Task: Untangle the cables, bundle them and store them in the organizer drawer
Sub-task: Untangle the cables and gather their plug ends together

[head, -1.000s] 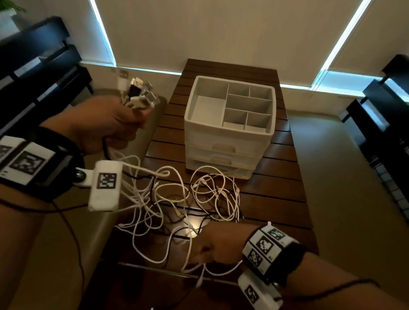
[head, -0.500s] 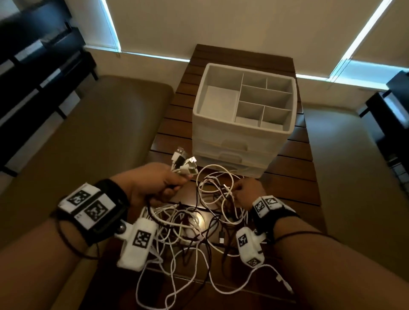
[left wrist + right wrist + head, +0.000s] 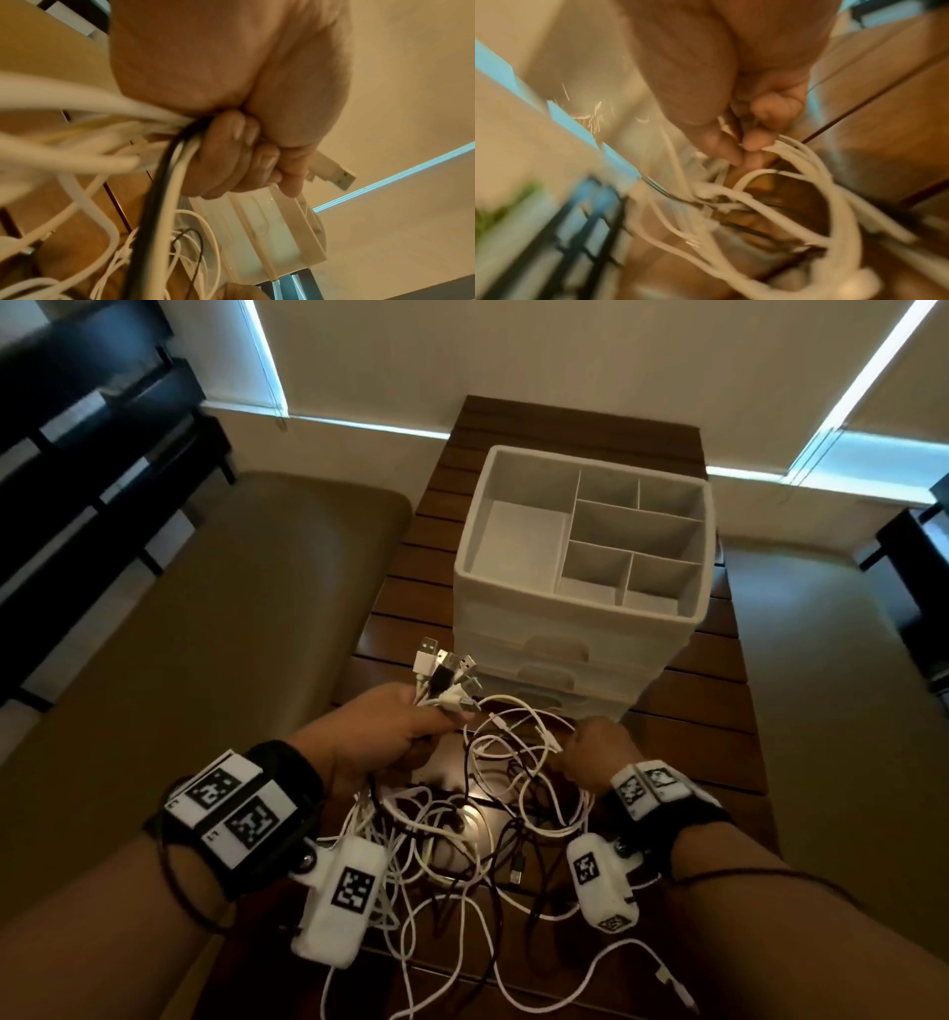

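Observation:
A tangle of white and black cables point(image 3: 462, 829) lies on the slatted wooden table point(image 3: 693, 752) in front of a white organizer point(image 3: 580, 603) with an open compartment tray on top and shut drawers below. My left hand point(image 3: 390, 737) grips a bunch of cable ends, their USB plugs point(image 3: 447, 670) sticking up above the fist; in the left wrist view the fingers point(image 3: 231, 154) curl round white and black cords point(image 3: 164, 162). My right hand point(image 3: 590, 747) pinches white cable strands point(image 3: 795, 154) at the right of the tangle.
A tan cushioned bench point(image 3: 205, 660) runs along the table's left side. Dark shelving point(image 3: 77, 428) stands at far left and dark furniture point(image 3: 919, 546) at far right. Loose cable ends point(image 3: 667, 978) trail toward the table's near edge.
My left hand came down from high on the left to just above the tangle, still holding the plug bunch. My right hand moved from the near edge forward to the tangle's right side.

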`<state>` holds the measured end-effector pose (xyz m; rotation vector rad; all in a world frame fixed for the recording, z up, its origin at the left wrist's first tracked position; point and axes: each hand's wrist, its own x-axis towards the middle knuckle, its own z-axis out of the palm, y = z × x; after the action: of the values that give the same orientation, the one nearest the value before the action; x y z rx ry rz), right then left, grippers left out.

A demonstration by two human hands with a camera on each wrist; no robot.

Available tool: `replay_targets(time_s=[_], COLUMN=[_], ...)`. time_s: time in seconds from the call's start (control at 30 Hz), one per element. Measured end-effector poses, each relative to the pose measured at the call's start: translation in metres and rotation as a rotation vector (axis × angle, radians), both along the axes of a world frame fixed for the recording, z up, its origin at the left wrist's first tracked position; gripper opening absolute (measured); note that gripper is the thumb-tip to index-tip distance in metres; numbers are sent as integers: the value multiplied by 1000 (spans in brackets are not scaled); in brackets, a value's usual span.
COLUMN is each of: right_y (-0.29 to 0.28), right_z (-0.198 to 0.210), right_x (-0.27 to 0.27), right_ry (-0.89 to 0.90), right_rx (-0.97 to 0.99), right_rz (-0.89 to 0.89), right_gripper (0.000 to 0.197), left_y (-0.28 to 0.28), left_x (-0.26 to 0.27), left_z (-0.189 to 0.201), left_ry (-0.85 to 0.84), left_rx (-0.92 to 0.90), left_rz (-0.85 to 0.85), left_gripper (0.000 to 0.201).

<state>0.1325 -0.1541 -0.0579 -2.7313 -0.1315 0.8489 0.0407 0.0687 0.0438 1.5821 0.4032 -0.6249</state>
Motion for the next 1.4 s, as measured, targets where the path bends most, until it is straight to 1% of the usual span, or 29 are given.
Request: replay_targets(time_s=[0.03,0.07,0.1,0.13,0.17,0.2,0.23,0.27,0.3,0.33,0.4,0.53,0.63,0.73,0.8,0.87,0.9,1.0,1.07,1.17,1.23,1.3,1.4], right_y=[-6,-11,-16,-20,-22,-22,-22,-19,-15,-12,-6,5,10,15,17,18,17,16,17,22,22,19,11], right_z=[10,21,31,46,61,75,89,101,112,118,124,128,131,131,132,132,132,136,139,139,134,127,116], right_x=[-1,-4,-8,-15,-23,-31,-40,-49,-58,-65,-77,-92,-96,-100,-103,-104,-104,-104,-103,-102,-99,-96,-92], right_ry=[43,92,118,130,130,125,118,107,91,79,82,68,15,-37,-18,-10,-17,-65,-108,-128,-102,-13,58], right_rx=[64,164,288,425,556,656,727,775,809,832,856,922,947,944,977,969,956,961,954,997,1023,1033,924], right_rz=[-45,-127,-227,-323,-391,-406,-378,-323,-269,-224,-193,-239,-219,-214,-225,-188,-165,-148,-148,-192,-200,-167,-18], right_gripper=[20,14,14,14,14,15,17,19,20,21,21,18,4,10,19,26,24,11,15,22,26,26,18], left_y=[-2,-4,-7,-11,-14,-18,-22,-26,-30,-35,-43,-57,-63,-63,-64,-65,-64,-62,-64,-68,-70,-68,-65], left_x=[0,0,0,0,0,1,1,1,0,-1,-4,-14,-22,-27,-30,-31,-31,-30,-30,-30,-29,-27,-20], left_z=[0,2,4,6,7,8,8,8,9,10,13,25,36,35,36,37,37,34,34,39,40,39,37], left_ry=[-21,-38,-49,-54,-55,-57,-59,-61,-65,-73,-103,-184,-218,-210,-213,-227,-238,-274,-294,-288,-289,-264,-253], left_rx=[-21,-37,-59,-77,-93,-111,-124,-135,-147,-153,-166,-158,-232,-250,-257,-263,-257,-244,-250,-250,-200,-133,-109], left_rz=[4,5,10,16,27,36,46,52,58,59,57,7,-2,16,50,98,119,132,100,184,250,313,384], left_gripper=[34,24,12,6,5,8,19,29,35,35,29,27,18,6,4,11,15,19,22,18,31,41,41])
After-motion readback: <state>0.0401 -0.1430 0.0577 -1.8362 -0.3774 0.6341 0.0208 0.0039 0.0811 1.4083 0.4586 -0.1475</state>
